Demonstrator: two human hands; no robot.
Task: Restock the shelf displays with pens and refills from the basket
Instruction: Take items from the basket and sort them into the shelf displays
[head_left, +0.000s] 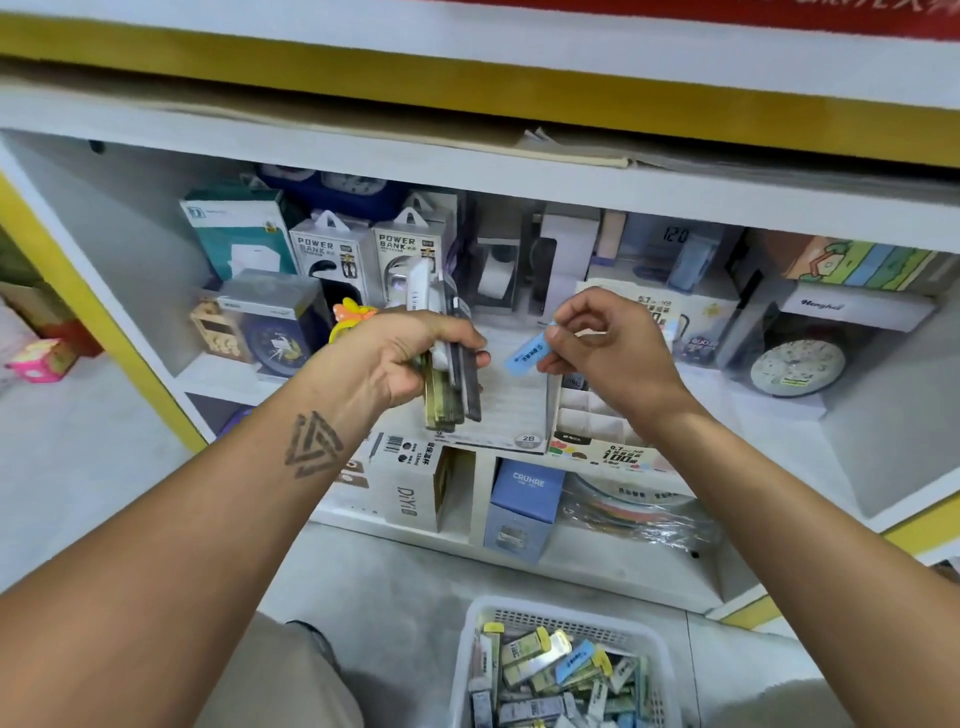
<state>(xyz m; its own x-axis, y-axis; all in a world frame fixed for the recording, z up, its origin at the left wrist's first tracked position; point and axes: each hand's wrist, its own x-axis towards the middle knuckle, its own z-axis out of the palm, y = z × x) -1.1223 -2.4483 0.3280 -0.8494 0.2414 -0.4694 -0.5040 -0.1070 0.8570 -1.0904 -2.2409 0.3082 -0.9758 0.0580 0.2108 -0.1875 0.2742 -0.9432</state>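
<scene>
Head view looks down at a white shelf unit (519, 176) with yellow edging, both arms reaching toward its middle level. The left hand (395, 353) is curled round a bundle of slim refill packs (451, 384), held upright with their ends sticking out above and below the fist; the packs are white, dark grey and olive. Just to its right, the right hand (608, 348) pinches a single light blue refill pack (527, 353) between thumb and fingertips, the pack tilted and apart from the bundle. Both hands hover over a white display tray (519, 410) marked 2B, which sits on the shelf beside a compartmented display box (587, 415) with small white cells. At the bottom edge, on the floor, stands a white plastic basket (566, 618) filled with a loose pile of more packs in yellow, blue, grey and green. Behind the hands, boxed power banks (332, 254) line the back of the shelf, a round clock (797, 366) lies to the right, and a blue box (524, 499) stands on the level below.
</scene>
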